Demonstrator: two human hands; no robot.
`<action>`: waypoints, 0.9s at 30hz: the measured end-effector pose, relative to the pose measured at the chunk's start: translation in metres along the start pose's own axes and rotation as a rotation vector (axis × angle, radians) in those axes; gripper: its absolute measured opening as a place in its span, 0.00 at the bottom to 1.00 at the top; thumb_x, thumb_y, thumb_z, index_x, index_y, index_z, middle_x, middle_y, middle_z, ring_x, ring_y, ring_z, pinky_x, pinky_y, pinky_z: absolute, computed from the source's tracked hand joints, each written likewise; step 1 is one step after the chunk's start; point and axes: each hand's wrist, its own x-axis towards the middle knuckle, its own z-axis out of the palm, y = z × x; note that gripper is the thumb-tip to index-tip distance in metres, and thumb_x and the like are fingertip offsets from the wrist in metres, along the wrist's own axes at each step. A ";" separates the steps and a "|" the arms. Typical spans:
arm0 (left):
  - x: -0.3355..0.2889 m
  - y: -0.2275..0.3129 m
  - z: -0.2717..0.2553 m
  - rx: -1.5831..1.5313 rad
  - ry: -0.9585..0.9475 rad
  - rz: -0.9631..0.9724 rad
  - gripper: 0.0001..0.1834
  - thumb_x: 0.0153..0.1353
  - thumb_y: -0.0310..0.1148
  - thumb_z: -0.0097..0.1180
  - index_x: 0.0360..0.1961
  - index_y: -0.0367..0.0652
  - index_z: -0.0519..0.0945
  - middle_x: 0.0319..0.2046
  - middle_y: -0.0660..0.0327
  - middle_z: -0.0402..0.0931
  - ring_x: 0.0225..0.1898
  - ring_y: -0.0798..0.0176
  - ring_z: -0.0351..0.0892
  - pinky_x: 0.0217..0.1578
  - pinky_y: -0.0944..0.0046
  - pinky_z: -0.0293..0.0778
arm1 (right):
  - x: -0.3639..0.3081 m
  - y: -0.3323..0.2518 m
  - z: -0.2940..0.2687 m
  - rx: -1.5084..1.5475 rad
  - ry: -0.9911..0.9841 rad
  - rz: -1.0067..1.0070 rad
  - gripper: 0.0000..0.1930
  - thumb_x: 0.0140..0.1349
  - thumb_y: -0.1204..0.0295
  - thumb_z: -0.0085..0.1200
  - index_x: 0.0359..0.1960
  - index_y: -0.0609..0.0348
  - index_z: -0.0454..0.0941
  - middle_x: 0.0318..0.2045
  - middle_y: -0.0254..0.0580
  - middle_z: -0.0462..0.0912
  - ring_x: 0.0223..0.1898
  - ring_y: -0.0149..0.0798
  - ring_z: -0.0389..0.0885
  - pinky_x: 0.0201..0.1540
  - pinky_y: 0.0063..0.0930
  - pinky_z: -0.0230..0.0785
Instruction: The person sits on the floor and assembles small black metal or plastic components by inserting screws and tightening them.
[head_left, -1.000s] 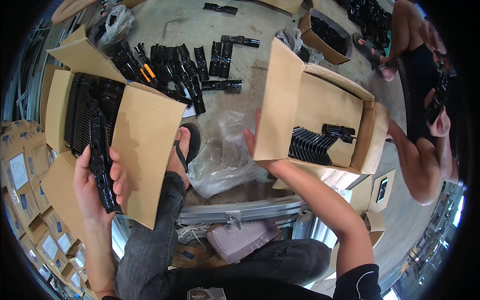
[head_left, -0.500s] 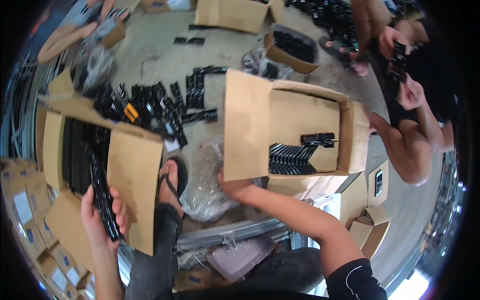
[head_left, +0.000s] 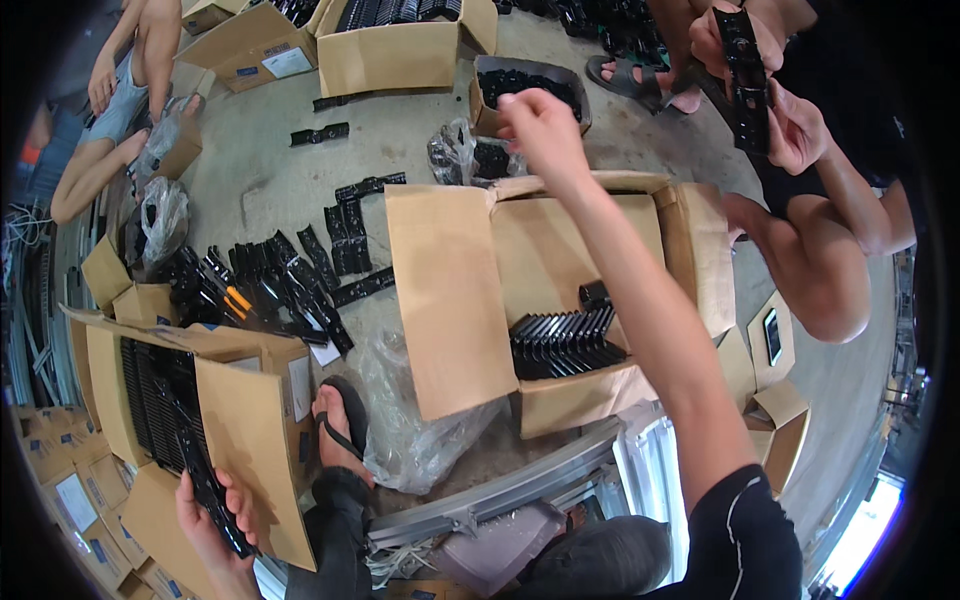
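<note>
Carton is sitting open mid-floor, holding row of black parts; left carton is standing open, holding more. Small box is lying beyond. Right hand is hanging before it, fingers curling, can't tell if pinching anything. Left hand is gripping bracket, overlapping left carton.

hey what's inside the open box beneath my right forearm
The open box holds a leaning row of black parts and another black piece behind it, partly covered by your right forearm. Anything beneath the row is hidden.
</note>
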 end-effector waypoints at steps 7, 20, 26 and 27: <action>0.002 0.004 0.001 -0.007 0.081 0.011 0.28 0.72 0.53 0.35 0.38 0.35 0.72 0.19 0.58 0.70 0.14 0.62 0.71 0.06 0.63 0.71 | 0.127 0.130 -0.034 -0.749 0.077 -0.239 0.22 0.62 0.54 0.57 0.50 0.57 0.78 0.51 0.57 0.76 0.55 0.57 0.73 0.58 0.43 0.68; 0.008 0.009 0.007 0.031 0.096 -0.048 0.23 0.70 0.48 0.45 0.43 0.34 0.72 0.25 0.57 0.68 0.20 0.64 0.66 0.14 0.69 0.65 | 0.165 0.135 0.001 -1.224 -0.090 -0.219 0.42 0.55 0.33 0.50 0.60 0.56 0.72 0.57 0.54 0.72 0.61 0.56 0.67 0.60 0.53 0.64; 0.011 0.010 0.016 0.068 0.104 -0.051 0.23 0.70 0.49 0.45 0.41 0.34 0.73 0.25 0.58 0.68 0.20 0.63 0.66 0.15 0.68 0.66 | 0.155 0.132 -0.001 -1.230 -0.103 -0.253 0.40 0.53 0.41 0.55 0.63 0.53 0.68 0.58 0.56 0.68 0.60 0.57 0.67 0.59 0.54 0.65; 0.012 0.011 0.016 0.083 0.083 -0.053 0.23 0.70 0.49 0.45 0.41 0.34 0.73 0.25 0.58 0.68 0.20 0.63 0.66 0.15 0.68 0.66 | 0.155 0.132 -0.002 -1.226 -0.112 -0.247 0.42 0.51 0.38 0.56 0.62 0.53 0.69 0.58 0.56 0.69 0.61 0.57 0.66 0.60 0.55 0.64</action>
